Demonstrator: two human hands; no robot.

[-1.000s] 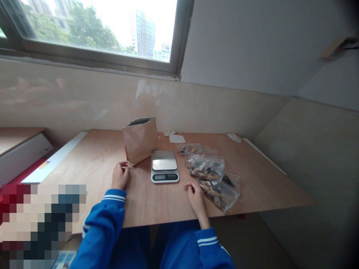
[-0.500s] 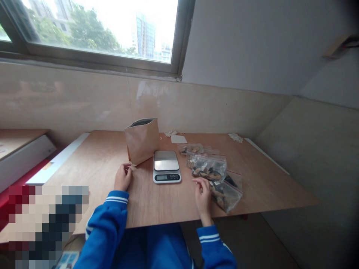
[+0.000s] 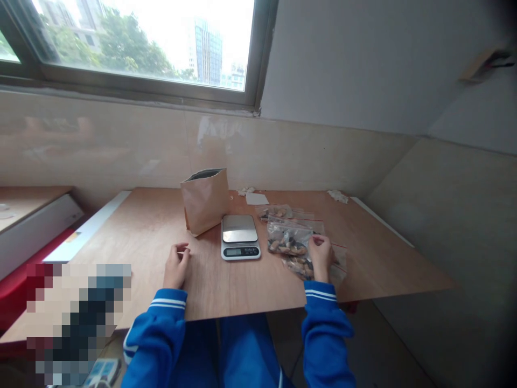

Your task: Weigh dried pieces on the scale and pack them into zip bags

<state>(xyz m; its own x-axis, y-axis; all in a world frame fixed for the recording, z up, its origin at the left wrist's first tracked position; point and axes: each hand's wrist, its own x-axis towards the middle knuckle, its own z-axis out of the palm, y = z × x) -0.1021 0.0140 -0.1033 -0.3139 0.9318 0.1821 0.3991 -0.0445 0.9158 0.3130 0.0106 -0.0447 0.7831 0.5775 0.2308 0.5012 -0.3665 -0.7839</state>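
My left hand (image 3: 176, 265) rests on the table beside the digital kitchen scale (image 3: 241, 237), fingers loosely curled and apart, holding nothing. The scale's steel platform is bare; its readout is too small to read. My right hand (image 3: 322, 253) is closed in a pinch at the right edge of a clear zip bag (image 3: 288, 240) of brown and dark dried pieces that look like mushrooms. Its fingertips partly hide the contact. Another such bag (image 3: 298, 267) lies under that one, partly covered by the hand. A brown paper pouch (image 3: 205, 202) stands upright, mouth open, behind the scale's left side.
More zip bags (image 3: 277, 212) lie farther back. A white card (image 3: 257, 199) and crumpled tissue (image 3: 246, 192) are near the wall, with another tissue (image 3: 337, 196) at right. The wooden table (image 3: 379, 264) ends close to my lap. A blurred-out area covers the lower left.
My right hand has moved right and slightly away from me, from the bags' left side onto the bag's right edge. My left hand has drawn back slightly from the pouch.
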